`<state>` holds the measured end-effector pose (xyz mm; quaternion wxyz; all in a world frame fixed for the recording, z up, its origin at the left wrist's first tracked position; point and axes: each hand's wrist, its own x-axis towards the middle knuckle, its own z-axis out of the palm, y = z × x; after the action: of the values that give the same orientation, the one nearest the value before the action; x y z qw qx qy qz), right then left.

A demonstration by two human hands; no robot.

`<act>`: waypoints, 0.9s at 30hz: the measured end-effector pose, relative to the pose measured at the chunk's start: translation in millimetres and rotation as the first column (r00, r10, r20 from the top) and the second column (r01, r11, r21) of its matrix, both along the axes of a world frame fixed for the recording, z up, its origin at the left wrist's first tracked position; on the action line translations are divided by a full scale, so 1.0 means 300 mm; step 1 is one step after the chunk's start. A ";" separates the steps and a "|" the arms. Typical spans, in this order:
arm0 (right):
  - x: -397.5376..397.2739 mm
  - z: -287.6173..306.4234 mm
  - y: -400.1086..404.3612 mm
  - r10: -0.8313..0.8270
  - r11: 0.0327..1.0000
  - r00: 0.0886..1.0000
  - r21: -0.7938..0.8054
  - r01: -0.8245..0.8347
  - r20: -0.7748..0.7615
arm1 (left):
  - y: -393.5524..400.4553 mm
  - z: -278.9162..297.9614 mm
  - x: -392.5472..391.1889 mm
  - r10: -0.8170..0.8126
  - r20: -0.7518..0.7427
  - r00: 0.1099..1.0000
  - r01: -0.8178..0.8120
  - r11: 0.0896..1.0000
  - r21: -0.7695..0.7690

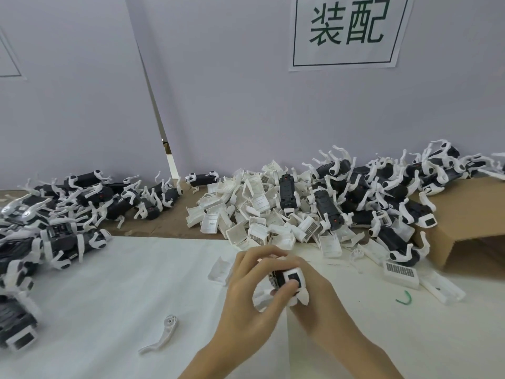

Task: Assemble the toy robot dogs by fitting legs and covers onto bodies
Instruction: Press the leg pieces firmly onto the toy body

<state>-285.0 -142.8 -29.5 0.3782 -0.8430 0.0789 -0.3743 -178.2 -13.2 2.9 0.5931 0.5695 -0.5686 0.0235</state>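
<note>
Both hands meet a little right of centre, low in the view, around one toy dog [285,279]. The left hand [247,291] has its fingers curled over the dog's top and far side, thumb pressed against the near end by the white face frame. The right hand [314,294] wraps the dog from the 3 o'clock side, fingers bent round its body; a white leg sticks out under the hands. The dog is black with a white cover, held just above the white sheet [114,296]. At 7 o'clock from the hands a loose leg [164,335] lies on the sheet, well apart. At 12 o'clock sits a heap of white covers [262,214], with a few black bodies among them. At 1 to 2 o'clock a pile of legged dogs [388,187] spreads onto a cardboard box [464,214]. At 9 to 10 o'clock lies another pile of dogs [82,203]. A small green tie [404,298] lies at 3 o'clock. A sign [347,31] with green characters hangs on the wall at 12 o'clock.
</note>
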 end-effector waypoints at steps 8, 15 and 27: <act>-0.059 0.048 -0.050 -0.284 0.919 0.959 -0.294 0.264 -0.025 | 0.040 0.030 0.119 -0.017 0.212 0.977 -0.042 0.962 0.271; -0.084 0.064 -0.073 -0.282 0.931 0.957 -0.262 0.255 -0.071 | 0.015 0.000 0.164 0.061 0.161 0.985 -0.085 0.985 0.152; -0.092 0.079 -0.052 -0.166 0.972 0.976 -0.188 0.139 -0.139 | 0.015 -0.018 0.193 -0.007 -0.270 0.963 0.045 0.990 0.137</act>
<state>-312.5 -158.5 -5.7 0.2647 -0.8910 0.1391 -0.3417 -120.1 -8.7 -2.4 0.6231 0.6007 -0.4904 -0.1022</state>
